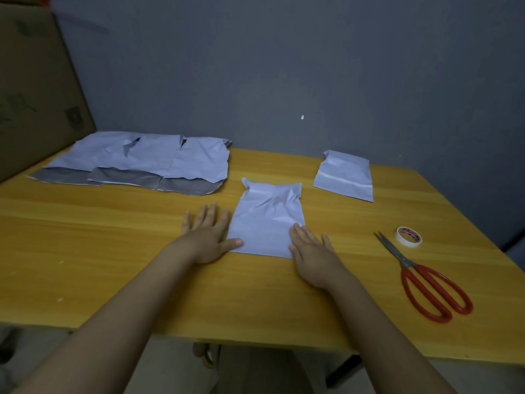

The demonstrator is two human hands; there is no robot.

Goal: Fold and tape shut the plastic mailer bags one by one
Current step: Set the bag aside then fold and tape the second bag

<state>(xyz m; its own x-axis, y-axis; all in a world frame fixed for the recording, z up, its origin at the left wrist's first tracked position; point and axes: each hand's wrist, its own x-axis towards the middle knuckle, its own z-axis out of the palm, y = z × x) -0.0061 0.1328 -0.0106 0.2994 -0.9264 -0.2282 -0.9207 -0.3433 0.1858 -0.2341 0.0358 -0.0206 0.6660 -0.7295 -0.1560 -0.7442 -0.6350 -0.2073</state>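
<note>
A white plastic mailer bag (267,220) lies folded and flat in the middle of the wooden table (113,265). My left hand (207,237) lies flat on the table beside the bag's left edge, with its thumb on the bag's near left corner. My right hand (309,251) rests flat with straight fingers on the bag's near right corner. A folded bag with a strip of tape across it (345,176) lies at the back right. Several unfolded mailer bags (142,160) overlap at the back left, their grey insides showing along the near edge.
A roll of white tape (408,236) and red-handled scissors (426,282) lie on the table to the right of my right hand. A large cardboard box (31,89) stands at the far left. A grey wall runs behind the table.
</note>
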